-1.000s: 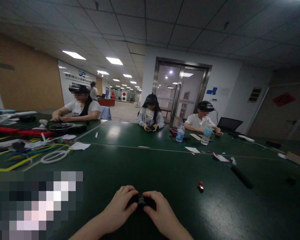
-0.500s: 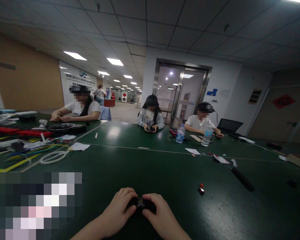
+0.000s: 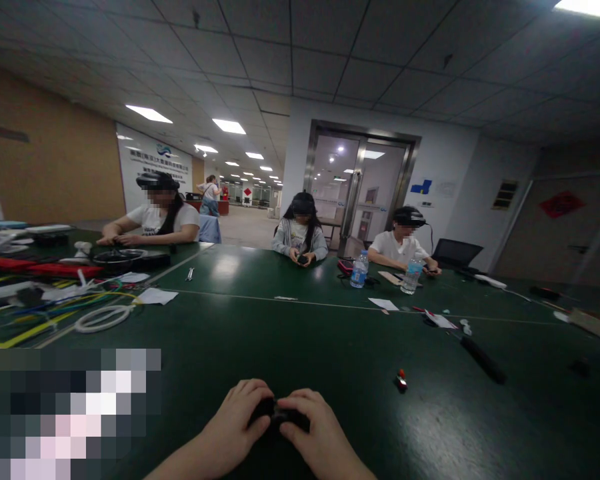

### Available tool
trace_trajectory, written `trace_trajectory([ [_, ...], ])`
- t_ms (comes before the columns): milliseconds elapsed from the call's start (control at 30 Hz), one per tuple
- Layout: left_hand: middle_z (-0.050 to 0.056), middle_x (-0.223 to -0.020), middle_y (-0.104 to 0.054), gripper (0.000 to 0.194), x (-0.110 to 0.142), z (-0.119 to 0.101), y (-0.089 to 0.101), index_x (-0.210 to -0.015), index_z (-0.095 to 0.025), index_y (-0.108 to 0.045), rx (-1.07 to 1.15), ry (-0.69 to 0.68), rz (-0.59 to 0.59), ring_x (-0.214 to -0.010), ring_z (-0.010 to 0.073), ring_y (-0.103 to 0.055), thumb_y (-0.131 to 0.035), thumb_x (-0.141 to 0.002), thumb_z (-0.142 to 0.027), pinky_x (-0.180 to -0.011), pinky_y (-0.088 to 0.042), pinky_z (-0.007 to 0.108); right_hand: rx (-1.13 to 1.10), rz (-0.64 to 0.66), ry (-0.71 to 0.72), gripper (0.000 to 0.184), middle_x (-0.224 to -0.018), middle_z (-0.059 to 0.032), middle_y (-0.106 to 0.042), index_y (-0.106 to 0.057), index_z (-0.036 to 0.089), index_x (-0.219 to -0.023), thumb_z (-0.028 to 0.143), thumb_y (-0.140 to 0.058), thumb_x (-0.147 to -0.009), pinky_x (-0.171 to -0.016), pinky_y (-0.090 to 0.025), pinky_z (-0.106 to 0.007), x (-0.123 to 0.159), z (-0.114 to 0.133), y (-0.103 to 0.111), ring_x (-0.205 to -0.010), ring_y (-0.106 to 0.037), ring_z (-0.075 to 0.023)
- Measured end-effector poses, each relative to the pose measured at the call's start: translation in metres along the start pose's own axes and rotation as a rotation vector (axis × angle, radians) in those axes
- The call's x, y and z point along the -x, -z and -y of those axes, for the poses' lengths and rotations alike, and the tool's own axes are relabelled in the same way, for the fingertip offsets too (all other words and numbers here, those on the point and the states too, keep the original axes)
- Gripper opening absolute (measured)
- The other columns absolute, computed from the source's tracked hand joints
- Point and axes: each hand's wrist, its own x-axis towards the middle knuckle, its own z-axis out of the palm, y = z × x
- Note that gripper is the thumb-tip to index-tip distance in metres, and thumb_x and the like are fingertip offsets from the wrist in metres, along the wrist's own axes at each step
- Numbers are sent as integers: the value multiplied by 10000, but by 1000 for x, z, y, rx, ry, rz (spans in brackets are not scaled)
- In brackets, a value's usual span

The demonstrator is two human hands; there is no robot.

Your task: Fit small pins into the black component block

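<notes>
A small black object (image 3: 295, 419), dark and wide with rounded ends, is held at the near edge of the green table. Its exact kind cannot be made out. My left hand (image 3: 240, 413) has its thumb and fingers closed around the left end. On the opposite end, my right hand (image 3: 316, 421) grips with the thumb in front and the index finger reaching over the middle. The fingers hide much of the object. To the right of my hands, a small red and silver piece (image 3: 401, 381) lies by itself on the table.
A black-handled tool (image 3: 483, 359) lies at the right. Two water bottles (image 3: 359, 269) stand across the green table (image 3: 220, 333), where three people sit. Cables, a white coil (image 3: 104, 319) and papers crowd the left. The lower-left corner is blurred out.
My right index finger has shifted left over the object's middle, covering a yellowish part that showed before. The camera view has moved slightly. In the background, a standing person has turned and moved.
</notes>
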Motion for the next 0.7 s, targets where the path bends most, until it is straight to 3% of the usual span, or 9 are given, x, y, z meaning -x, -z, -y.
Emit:
trace_trajectory([
  [300,25,-1116,-520,275,0,-3,1,-1038,-257,-543,4,1,-3,-1063,213,-436,-493,-770,-218,-930,-331,362,6,-41,20,316,-1042,-3,-563,-635,303,-988,207,-579,-692,-871,-368,-286,0,3,-1,-996,-504,-175],
  [700,30,-1090,-518,278,1,-7,5,-1069,-252,-534,3,5,15,-1035,203,-439,-489,-795,-249,-912,-338,340,37,7,13,270,-966,8,-584,-630,299,-973,205,-543,-735,-835,-377,-297,1,8,0,-950,-501,-178],
])
